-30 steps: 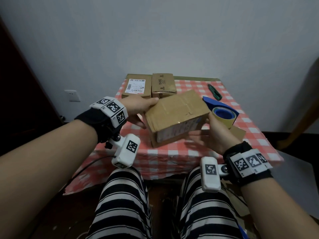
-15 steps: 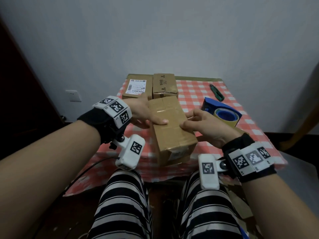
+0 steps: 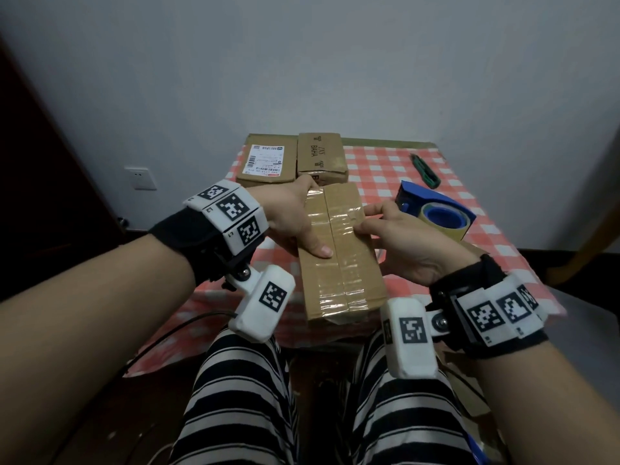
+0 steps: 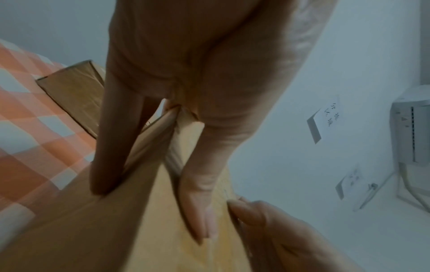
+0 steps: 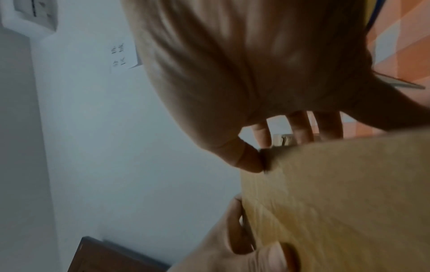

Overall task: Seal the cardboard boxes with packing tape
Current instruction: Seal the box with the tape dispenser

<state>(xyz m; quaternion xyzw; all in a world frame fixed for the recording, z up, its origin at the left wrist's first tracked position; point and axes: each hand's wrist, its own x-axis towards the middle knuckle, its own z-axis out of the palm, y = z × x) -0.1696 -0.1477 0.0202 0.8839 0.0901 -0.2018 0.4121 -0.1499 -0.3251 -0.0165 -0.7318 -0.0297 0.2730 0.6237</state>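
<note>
Far left on the wall there's a white wall socket [image 3: 140, 178]. Next comes the left hand [image 3: 291, 219], gripping the left side of a long brown cardboard box [image 3: 342, 253] with clear tape strips down its top; the thumb lies flat across the top and, going by the left wrist view, the fingers reach under the box's side. The box sits lengthwise at the near edge of the table with the red-and-white checked tablecloth [image 3: 379, 169], its near end poking out past the edge toward the striped trousers [image 3: 241, 407].

Behind the hands, at the back of the table, a flat brown box with a white shipping label [image 3: 266, 164] sits right beside a narrower brown box printed with black letters [image 3: 321, 156].

The right hand [image 3: 407, 243] clamps the right side of the taped box, thumb and index fingertip on the top by the centre seam, other fingers curled down the side.

Further right, a blue tape dispenser with a roll of tan packing tape [image 3: 436, 213] sits near that hand, and a green utility knife [image 3: 424, 170] lies behind it.
</note>
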